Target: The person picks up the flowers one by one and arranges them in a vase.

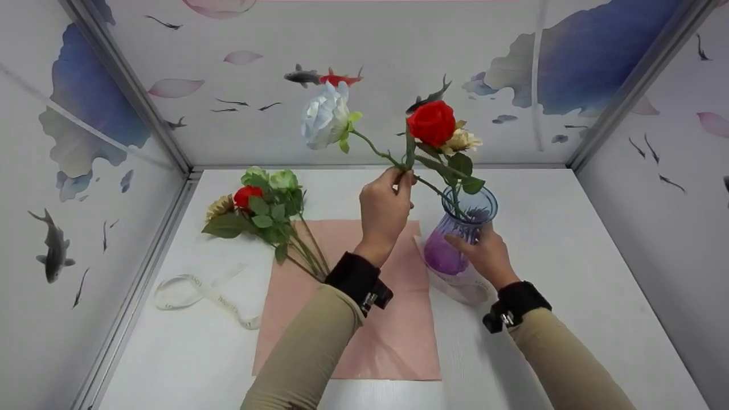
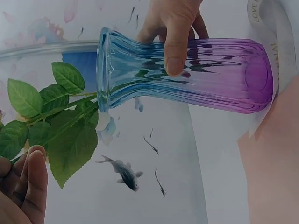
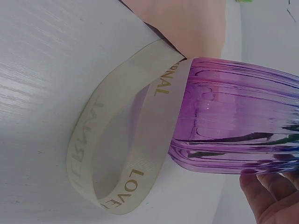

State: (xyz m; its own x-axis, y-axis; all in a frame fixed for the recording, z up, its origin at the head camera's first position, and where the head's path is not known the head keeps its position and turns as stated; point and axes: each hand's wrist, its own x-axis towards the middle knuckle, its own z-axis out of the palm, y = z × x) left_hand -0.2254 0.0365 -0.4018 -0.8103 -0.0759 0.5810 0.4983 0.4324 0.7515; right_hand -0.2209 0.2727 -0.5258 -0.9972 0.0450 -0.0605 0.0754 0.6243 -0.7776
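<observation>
In the head view my left hand [image 1: 387, 205] pinches the stem of a pale blue-white artificial rose [image 1: 324, 118] above the table. Below the fingers, a green stem slants toward the mouth of a blue-to-purple ribbed glass vase [image 1: 446, 247]; whose stem it is, I cannot tell. My right hand [image 1: 488, 256] holds the vase at its side, thumb in front. A red rose [image 1: 433, 123] and a cream flower [image 1: 462, 140] rise from the vase. The left wrist view shows green leaves [image 2: 72, 140] between my left fingers and the rim.
Several flowers with green leaves [image 1: 273, 219] lie at the left, stems over a pink paper sheet [image 1: 393, 341]. One pale lettered ribbon [image 1: 193, 293] lies at the left; another ribbon [image 3: 140, 154] loops beside the vase's base. Printed walls [image 1: 364, 34] enclose the table.
</observation>
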